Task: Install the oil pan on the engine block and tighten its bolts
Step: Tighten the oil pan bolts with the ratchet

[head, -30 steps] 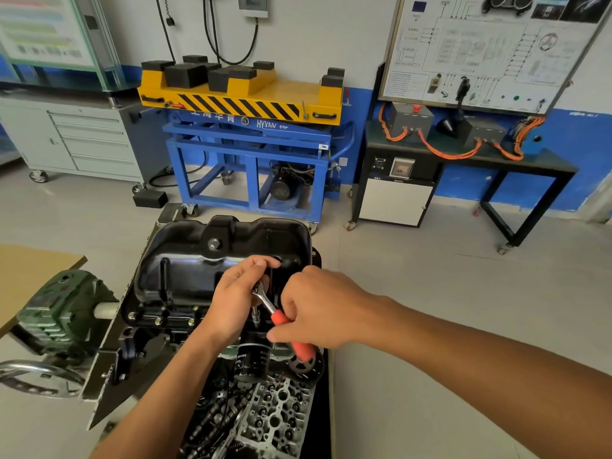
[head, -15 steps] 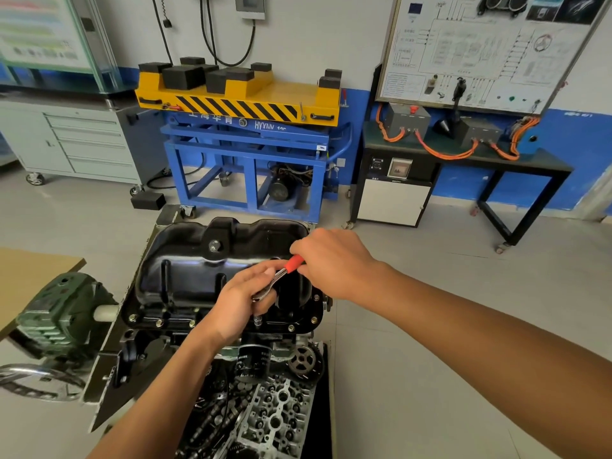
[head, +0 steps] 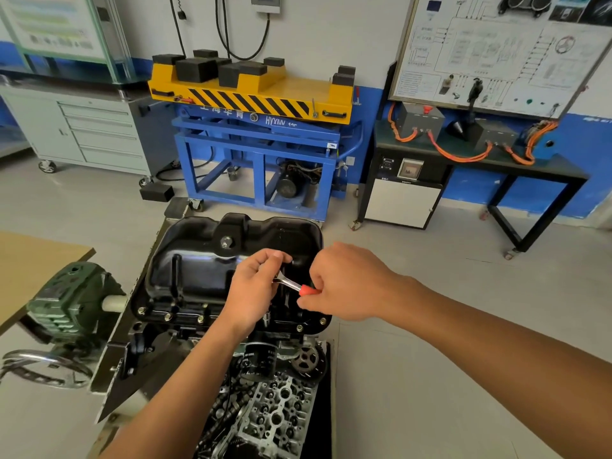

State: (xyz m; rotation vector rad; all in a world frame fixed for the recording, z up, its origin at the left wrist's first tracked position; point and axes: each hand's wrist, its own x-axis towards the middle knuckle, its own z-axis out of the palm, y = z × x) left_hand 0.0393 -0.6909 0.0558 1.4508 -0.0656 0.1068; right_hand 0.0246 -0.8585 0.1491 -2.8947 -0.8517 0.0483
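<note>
Black steel oil pan point(head: 205, 270) sits on the upturned engine block point(head: 185, 330), flange down. Bolts point(head: 167, 316) show along the near flange, so fitting looks done and tightening is in hand. Your left hand point(head: 255, 289) pinches the head end of the ratchet wrench point(head: 288, 283). Your right hand point(head: 347, 286) is wrapped round its red handle. Likely several bolts left to go. Hidden: the socket and bolt under your left palm, the far flange, and how tight any bolt sits.

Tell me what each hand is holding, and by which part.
Both hold one ratchet wrench: the right hand grips its red handle, the left hand pinches its metal head end.
</note>
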